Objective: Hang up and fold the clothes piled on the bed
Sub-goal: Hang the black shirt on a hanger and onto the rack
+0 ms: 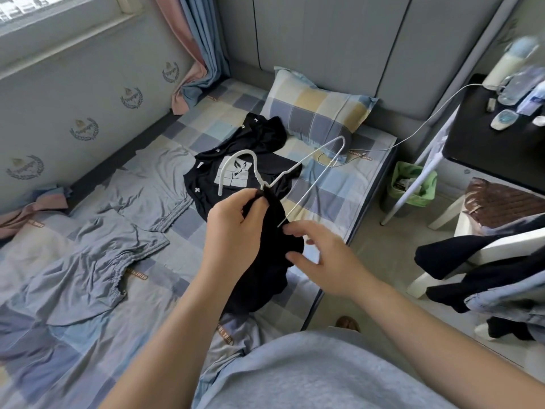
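Bare forearms (188, 314) and uncovered hands, no rings, watch or sleeves visible; light grey-blue marled knit top (309, 376) across the torso at lower frame edge.
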Action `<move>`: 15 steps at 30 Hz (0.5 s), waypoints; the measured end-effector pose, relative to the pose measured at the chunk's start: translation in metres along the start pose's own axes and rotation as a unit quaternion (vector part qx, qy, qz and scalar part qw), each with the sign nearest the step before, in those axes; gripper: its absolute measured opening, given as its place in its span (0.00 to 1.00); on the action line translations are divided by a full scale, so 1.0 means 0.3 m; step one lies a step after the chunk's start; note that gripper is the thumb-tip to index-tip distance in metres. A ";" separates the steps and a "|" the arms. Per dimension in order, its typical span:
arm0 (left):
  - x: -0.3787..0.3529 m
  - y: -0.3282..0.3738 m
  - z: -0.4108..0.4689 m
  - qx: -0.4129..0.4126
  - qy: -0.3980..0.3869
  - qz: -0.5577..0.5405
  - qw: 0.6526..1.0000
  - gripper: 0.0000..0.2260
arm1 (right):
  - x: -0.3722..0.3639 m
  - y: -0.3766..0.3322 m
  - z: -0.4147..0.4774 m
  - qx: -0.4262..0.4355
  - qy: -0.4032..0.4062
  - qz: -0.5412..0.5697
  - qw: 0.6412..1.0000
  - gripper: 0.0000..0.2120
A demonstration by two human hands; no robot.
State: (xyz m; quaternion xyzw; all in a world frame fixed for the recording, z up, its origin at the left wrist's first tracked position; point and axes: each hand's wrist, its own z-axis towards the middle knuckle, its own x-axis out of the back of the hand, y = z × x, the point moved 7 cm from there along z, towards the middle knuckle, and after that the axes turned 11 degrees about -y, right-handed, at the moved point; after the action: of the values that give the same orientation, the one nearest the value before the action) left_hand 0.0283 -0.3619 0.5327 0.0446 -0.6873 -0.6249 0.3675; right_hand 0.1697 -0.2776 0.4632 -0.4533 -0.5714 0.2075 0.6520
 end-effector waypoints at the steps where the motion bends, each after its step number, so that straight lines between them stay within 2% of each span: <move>1: -0.004 0.008 -0.004 -0.005 0.005 -0.003 1.000 0.10 | -0.034 0.002 0.017 -0.009 -0.028 0.004 1.000 0.21; 3: -0.012 0.020 -0.010 -0.012 0.011 -0.008 1.000 0.12 | -0.069 -0.012 0.049 -0.008 -0.037 0.022 0.999 0.21; 6: -0.021 0.027 -0.017 -0.020 0.016 -0.012 1.000 0.13 | -0.070 -0.013 0.074 -0.016 0.004 -0.008 1.000 0.11; 9: -0.012 0.016 -0.026 -0.022 0.027 -0.017 0.999 0.11 | -0.091 0.030 0.075 -0.048 -0.021 -0.006 0.999 0.04; 12: -0.001 0.002 -0.030 -0.018 0.033 -0.021 0.999 0.11 | -0.135 0.115 0.072 -0.108 -0.074 -0.030 0.991 0.11; 15: -0.002 -0.012 -0.029 -0.011 0.021 -0.028 0.999 0.12 | -0.154 0.232 0.055 -0.170 -0.088 -0.068 0.979 0.09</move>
State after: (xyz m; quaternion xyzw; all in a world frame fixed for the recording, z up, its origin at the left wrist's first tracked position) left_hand 0.0323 -0.3696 0.5287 0.0729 -0.6709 -0.6416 0.3646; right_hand 0.1594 -0.2732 0.3786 -0.4975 -0.6829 0.1009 0.5253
